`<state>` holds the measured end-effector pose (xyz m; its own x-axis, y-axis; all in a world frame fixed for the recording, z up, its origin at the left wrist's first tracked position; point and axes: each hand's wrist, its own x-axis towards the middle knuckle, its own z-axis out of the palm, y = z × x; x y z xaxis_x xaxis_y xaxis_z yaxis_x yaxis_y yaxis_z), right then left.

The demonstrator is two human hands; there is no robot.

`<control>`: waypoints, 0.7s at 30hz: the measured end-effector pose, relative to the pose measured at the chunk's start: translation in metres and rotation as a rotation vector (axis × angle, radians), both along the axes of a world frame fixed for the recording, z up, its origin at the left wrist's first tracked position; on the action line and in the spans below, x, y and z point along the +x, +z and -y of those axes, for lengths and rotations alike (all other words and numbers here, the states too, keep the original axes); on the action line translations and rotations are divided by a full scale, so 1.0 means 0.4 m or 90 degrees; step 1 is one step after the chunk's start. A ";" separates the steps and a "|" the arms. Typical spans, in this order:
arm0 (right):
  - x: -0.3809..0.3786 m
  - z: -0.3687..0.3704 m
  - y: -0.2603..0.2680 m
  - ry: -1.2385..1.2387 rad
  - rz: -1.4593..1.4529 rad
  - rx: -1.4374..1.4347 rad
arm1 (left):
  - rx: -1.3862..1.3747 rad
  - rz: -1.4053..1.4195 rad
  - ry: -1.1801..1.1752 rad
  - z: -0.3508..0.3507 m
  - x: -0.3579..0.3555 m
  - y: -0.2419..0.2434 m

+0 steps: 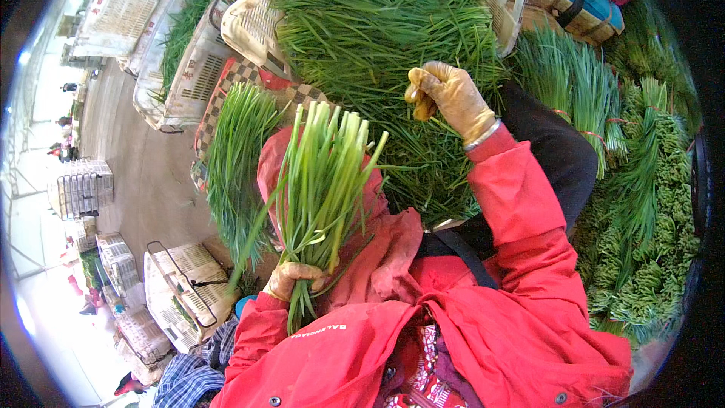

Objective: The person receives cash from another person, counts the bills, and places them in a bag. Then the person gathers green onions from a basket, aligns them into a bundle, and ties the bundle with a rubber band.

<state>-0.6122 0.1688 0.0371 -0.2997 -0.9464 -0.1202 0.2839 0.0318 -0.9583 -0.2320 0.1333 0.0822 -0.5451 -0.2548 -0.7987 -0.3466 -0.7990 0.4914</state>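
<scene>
My left hand (297, 282), in a stained glove, grips a bunch of Chinese chives (325, 192) near my chest. The pale cut ends point away from me, and some leaves hang out below the fist. My right hand (450, 96), in a yellowed glove, is raised over the near edge of a heap of loose chives (391, 22). Its fingers are curled in, and I see nothing between them. The heap spills from a white plastic crate (249, 25) tipped towards me. Another chive bundle (238, 164) lies left of the held bunch.
On the right stand tied chive bundles (583, 90), beside a long stack of bundles (651, 226). White crates (190, 82) stand at the upper left, one with greens inside. Another crate (190, 289) is at the lower left. A checked cloth (226, 76) lies near the tipped crate.
</scene>
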 end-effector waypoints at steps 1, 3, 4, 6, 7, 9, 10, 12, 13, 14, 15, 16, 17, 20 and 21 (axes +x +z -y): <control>-0.005 -0.003 -0.002 0.035 0.063 0.041 | 0.016 -0.031 0.026 0.000 0.008 -0.006; 0.026 -0.014 -0.025 0.170 0.027 -0.009 | 0.049 -0.101 0.070 0.001 0.018 -0.020; 0.070 -0.020 -0.042 0.139 -0.108 -0.045 | 0.069 -0.105 0.087 0.002 0.020 -0.026; 0.144 -0.022 -0.079 0.163 -0.186 -0.037 | 0.077 -0.120 0.103 0.001 0.021 -0.034; 0.174 -0.018 -0.091 0.190 -0.120 -0.048 | 0.081 -0.142 0.115 -0.001 0.022 -0.037; 0.210 -0.006 -0.094 0.146 -0.199 -0.041 | 0.078 -0.162 0.124 -0.007 0.025 -0.044; 0.203 0.003 -0.086 0.177 -0.303 -0.019 | 0.072 -0.179 0.132 -0.010 0.029 -0.048; 0.166 0.008 -0.056 0.195 -0.474 -0.053 | 0.105 -0.177 0.126 -0.012 0.043 -0.057; 0.130 0.009 -0.039 0.229 -0.539 -0.073 | 0.127 -0.181 0.121 -0.012 0.051 -0.063; 0.091 0.016 -0.027 0.156 -0.484 -0.080 | 0.110 -0.202 0.080 -0.009 0.058 -0.070; 0.050 0.021 -0.017 0.038 -0.453 -0.129 | 0.099 -0.230 0.037 -0.005 0.065 -0.079; 0.010 0.011 -0.012 0.094 -0.361 0.070 | 0.092 -0.269 -0.003 0.001 0.070 -0.086; -0.002 0.001 -0.008 0.124 -0.268 0.317 | 0.085 -0.272 -0.012 0.002 0.074 -0.090; 0.013 -0.024 -0.018 0.213 -0.757 0.090 | 0.109 -0.252 0.017 0.007 0.073 -0.093; 0.022 -0.023 -0.020 0.148 -0.766 -0.028 | 0.116 -0.240 0.035 0.004 0.070 -0.090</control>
